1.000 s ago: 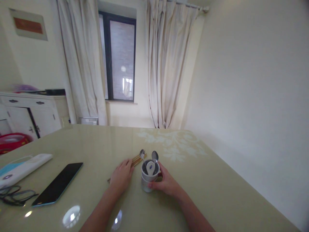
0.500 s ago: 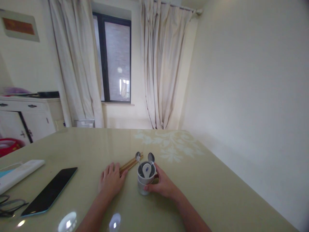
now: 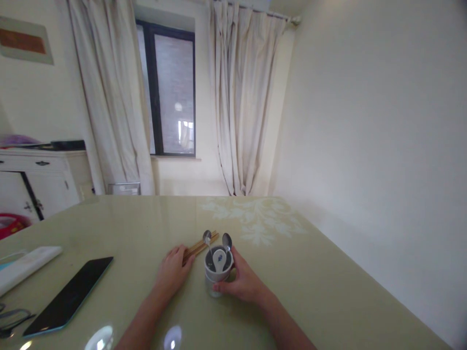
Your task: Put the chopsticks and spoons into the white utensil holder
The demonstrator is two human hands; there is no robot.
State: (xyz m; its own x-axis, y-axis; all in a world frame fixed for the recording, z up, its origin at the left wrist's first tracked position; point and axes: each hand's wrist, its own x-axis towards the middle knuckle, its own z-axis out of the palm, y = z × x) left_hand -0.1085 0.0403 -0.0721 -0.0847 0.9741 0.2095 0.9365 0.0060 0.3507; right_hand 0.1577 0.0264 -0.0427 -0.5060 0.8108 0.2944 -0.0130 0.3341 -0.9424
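A grey-and-white mug (image 3: 215, 275) stands on the table, and my right hand (image 3: 246, 282) is closed around its right side, thumb across the front. Inside the mug lean two metal spoons, one on the left (image 3: 207, 236) and one on the right (image 3: 226, 241), plus a white ceramic spoon (image 3: 219, 260) with a small blue mark. Just left of the mug, several wooden chopsticks (image 3: 200, 246) lie slanted on the tabletop. My left hand (image 3: 175, 270) is closed over their near ends, and its fingertips are partly hidden.
The glossy greenish table (image 3: 343, 301) has a pale flower pattern at its far side. On the left lie a black-screened tablet (image 3: 71, 296), a white power strip (image 3: 29, 267) and eyeglasses (image 3: 14, 318). A white wall (image 3: 383, 146) runs along the right.
My left hand's fingers have drawn in around the chopsticks, which have shifted slightly to the right. The right hand keeps its hold on the mug. The camera view has shifted a little.
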